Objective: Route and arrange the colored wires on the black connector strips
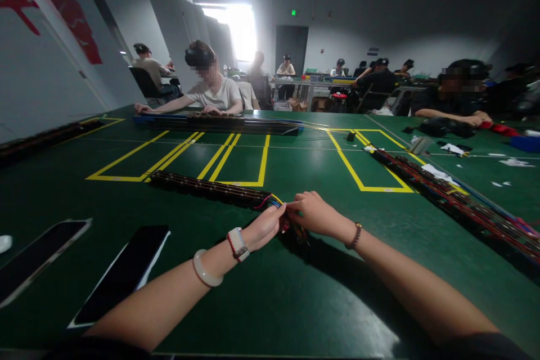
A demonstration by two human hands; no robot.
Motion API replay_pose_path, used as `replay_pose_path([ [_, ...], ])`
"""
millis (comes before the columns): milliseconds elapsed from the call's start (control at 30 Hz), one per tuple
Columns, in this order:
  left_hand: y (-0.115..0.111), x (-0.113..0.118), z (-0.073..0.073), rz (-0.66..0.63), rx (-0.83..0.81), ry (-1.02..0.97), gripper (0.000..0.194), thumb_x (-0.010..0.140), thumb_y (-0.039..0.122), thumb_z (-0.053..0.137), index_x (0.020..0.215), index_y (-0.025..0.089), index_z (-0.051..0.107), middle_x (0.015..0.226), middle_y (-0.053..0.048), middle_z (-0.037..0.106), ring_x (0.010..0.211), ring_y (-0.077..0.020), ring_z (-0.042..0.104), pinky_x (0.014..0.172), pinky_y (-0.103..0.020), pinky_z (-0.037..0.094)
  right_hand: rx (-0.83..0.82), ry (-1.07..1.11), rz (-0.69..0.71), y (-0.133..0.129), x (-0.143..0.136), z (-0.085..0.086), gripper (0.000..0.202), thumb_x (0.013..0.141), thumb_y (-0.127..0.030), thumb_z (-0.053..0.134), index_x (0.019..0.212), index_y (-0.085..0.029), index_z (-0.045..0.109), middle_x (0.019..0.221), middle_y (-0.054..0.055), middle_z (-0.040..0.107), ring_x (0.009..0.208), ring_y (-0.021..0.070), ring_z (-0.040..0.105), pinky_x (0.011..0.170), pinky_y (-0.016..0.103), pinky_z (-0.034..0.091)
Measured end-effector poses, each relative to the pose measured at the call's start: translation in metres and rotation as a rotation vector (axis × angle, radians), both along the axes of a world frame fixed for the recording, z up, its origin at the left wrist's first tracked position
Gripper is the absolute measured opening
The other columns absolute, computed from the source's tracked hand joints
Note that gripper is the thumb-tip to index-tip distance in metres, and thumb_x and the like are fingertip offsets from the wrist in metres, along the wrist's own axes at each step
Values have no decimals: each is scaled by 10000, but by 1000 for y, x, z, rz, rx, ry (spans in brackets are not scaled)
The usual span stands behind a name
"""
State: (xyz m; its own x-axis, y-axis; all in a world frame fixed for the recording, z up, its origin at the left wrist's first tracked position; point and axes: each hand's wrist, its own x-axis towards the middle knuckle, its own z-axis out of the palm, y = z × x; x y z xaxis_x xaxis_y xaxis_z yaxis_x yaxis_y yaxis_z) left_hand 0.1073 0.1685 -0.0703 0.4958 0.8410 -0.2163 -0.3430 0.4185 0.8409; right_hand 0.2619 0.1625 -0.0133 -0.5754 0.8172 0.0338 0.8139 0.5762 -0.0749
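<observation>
A long dark wire harness [211, 187] lies slantwise on the green table, its near end running to my hands. Coloured wires [276, 199], among them yellow, blue and pink ones, fan out at that end. Around these wires my left hand [266, 226] is closed, thumb against fingers. Touching it from the right, my right hand [317, 212] pinches at the same wire ends; its fingertips partly hide what is between them. Loose wire ends [300, 233] hang below both hands, in shadow.
Two dark phone-like slabs [122, 275] lie at the left front. Yellow tape outlines [264, 171] mark the green table [236, 304]. Another wire bundle [459, 197] stretches along the right, near paper scraps [439, 172]. Across the table a person [219, 90] handles a long blue tray [291, 128].
</observation>
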Motion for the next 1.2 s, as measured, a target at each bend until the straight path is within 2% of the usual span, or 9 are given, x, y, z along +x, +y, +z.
replay_pose_path([
  [167,0,-2,-2,-19,32,123,246,891,366,522,835,131,477,662,18,487,486,-44,373,476,-182,261,-87,109,-26,7,3,-1,258,927,-220,429,1001,-222,676,877,37,686,792,145,619,691,238,369],
  [267,-2,-4,4,-41,24,159,234,929,334,448,853,116,486,672,10,495,443,-24,315,442,-178,210,-2,145,-148,18,12,-6,215,898,-239,500,1013,-197,677,925,60,690,831,169,631,703,246,393],
  [400,-2,-6,12,-55,-10,166,243,943,304,414,926,89,527,673,14,473,432,-10,285,427,-174,187,118,131,-321,39,25,-19,211,866,-355,575,831,-166,663,813,69,676,743,182,616,638,261,380],
  [567,-1,-6,14,-77,-16,161,264,943,278,415,964,59,561,683,8,466,430,-3,277,414,-177,161,180,95,-343,54,28,-40,254,882,-386,553,793,-160,627,791,63,645,745,169,569,669,264,352],
  [733,1,-6,7,-69,-11,124,241,945,289,418,1012,85,530,736,-32,551,445,-19,323,431,-172,209,429,-6,-138,42,28,-46,240,926,-333,479,917,-151,636,903,102,619,894,212,503,856,347,318],
  [833,3,-6,-1,-72,-8,78,216,945,304,422,935,102,496,727,-28,553,450,-23,340,434,-164,233,467,4,125,33,31,-45,260,957,-282,409,1090,-192,614,1042,79,608,937,187,493,934,354,304],
  [967,6,-5,-3,-64,-69,4,194,946,314,425,944,133,495,642,36,440,437,-24,333,427,-157,251,436,20,473,28,35,-44,309,970,-194,359,1170,-243,589,1159,46,598,1057,151,494,1005,346,308],
  [1100,5,-4,0,-78,-90,35,209,966,326,365,976,159,489,614,45,414,420,-34,342,413,-162,235,386,65,571,29,36,-45,316,958,-168,389,1193,-258,580,1195,45,597,1114,142,500,1002,350,351],
  [1200,4,-3,-1,-52,-84,78,257,965,375,343,908,154,461,616,30,454,439,-48,384,432,-173,259,376,154,513,31,33,-46,301,959,-186,392,1177,-242,591,1190,45,605,1081,145,524,987,346,367],
])
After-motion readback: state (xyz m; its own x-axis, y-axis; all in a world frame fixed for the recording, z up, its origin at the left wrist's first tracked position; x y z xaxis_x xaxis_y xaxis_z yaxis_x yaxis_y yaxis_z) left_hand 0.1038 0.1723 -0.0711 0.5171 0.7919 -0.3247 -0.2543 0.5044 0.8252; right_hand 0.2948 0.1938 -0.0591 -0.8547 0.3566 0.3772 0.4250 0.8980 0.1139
